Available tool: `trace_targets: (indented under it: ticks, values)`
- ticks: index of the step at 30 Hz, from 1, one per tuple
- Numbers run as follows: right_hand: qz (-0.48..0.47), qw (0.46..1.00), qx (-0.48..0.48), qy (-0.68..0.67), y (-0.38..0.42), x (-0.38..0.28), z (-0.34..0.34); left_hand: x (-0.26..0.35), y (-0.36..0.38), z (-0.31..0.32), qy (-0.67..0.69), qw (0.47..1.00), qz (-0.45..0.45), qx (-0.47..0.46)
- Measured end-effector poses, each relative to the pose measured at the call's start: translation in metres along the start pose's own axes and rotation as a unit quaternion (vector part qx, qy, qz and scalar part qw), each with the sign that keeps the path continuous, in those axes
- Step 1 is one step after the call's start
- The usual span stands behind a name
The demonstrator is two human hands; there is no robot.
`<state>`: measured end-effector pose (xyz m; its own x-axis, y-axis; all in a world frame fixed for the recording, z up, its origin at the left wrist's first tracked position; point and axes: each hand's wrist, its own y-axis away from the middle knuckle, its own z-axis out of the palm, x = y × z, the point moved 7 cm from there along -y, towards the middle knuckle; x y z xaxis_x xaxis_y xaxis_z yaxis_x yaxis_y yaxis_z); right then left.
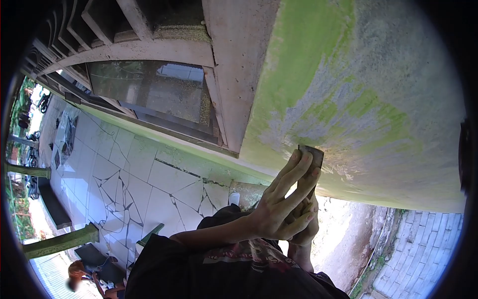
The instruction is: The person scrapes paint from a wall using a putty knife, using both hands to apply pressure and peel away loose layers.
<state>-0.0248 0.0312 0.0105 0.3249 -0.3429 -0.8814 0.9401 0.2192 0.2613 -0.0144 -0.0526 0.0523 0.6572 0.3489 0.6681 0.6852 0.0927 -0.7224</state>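
A dark, flat, narrow tool (312, 155) touches the green wall (294, 65), where the paint is patchy and grey shows through. My left hand (284, 202) lies along the tool with its fingers stretched toward the tool's far end, pressing on it. Below and partly behind it, my right hand (304, 224) is wrapped round the tool's lower part; some of its fingers are hidden. Both hands are close together in front of my dark shirt.
A window (154, 92) in a worn frame is at the upper left. White tiles (144, 179) with dark cracks cover the floor. Another person (77, 271) is at the lower left near a green post (59, 241). Grey paving (418, 249) lies at the lower right.
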Motion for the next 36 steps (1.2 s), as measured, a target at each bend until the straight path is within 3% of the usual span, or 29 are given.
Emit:
trace_targets:
  ticks: [3, 7, 10, 11, 12, 14, 15, 18, 20, 22, 23, 26, 30, 33, 36]
  values:
    - [-0.053, 0.987, -0.150, 0.011, 0.000, 0.007, 0.002, 0.007, -0.010, -0.016, 0.018, 1.000, 0.004, 0.015]
    - [-0.002, 0.993, -0.121, -0.007, 0.001, 0.012, -0.011, 0.003, -0.005, 0.003, 0.016, 1.000, -0.001, -0.006]
    - [-0.073, 0.968, -0.145, 0.190, 0.005, 0.011, -0.015, 0.001, -0.005, -0.008, 0.032, 0.999, 0.001, -0.001]
    - [-0.071, 0.984, -0.163, 0.009, 0.009, 0.014, -0.004, 0.003, -0.007, -0.013, 0.036, 0.999, -0.004, -0.011]
    - [-0.065, 0.985, -0.161, 0.009, 0.010, 0.018, -0.012, 0.003, -0.004, -0.011, 0.037, 0.999, -0.010, -0.012]
    - [-0.118, 0.955, -0.124, 0.243, 0.007, 0.017, -0.019, 0.002, -0.003, -0.006, 0.000, 1.000, -0.020, -0.023]
    - [-0.001, 0.983, -0.182, -0.038, 0.007, 0.020, -0.016, 0.000, -0.001, -0.002, 0.001, 1.000, -0.011, -0.012]
    - [-0.059, 0.981, -0.184, -0.020, 0.000, 0.007, 0.008, 0.005, -0.009, -0.017, -0.004, 1.000, -0.003, -0.001]
    - [-0.044, 0.972, -0.229, 0.005, 0.003, 0.003, 0.010, 0.007, -0.014, -0.022, -0.019, 1.000, 0.005, -0.007]
    - [-0.055, 0.983, -0.164, 0.069, 0.004, -0.002, 0.005, 0.005, -0.010, -0.015, -0.031, 0.999, 0.005, -0.015]
    - [0.016, 0.974, -0.208, -0.084, 0.006, 0.005, 0.006, 0.005, -0.009, -0.010, -0.028, 0.998, -0.018, -0.045]
    - [-0.023, 0.990, -0.128, -0.056, 0.008, 0.010, 0.002, 0.005, -0.007, -0.013, 0.009, 1.000, -0.018, -0.020]
    - [0.023, 0.989, -0.131, -0.060, 0.013, 0.024, -0.012, 0.006, -0.007, -0.011, -0.032, 0.998, -0.023, -0.053]
    - [-0.034, 0.982, -0.126, -0.137, 0.006, 0.007, 0.004, 0.003, -0.005, -0.008, -0.052, 0.997, -0.013, -0.052]
    - [-0.030, 0.972, -0.209, -0.103, -0.003, 0.007, 0.012, 0.010, -0.013, -0.017, -0.045, 0.999, 0.009, 0.001]
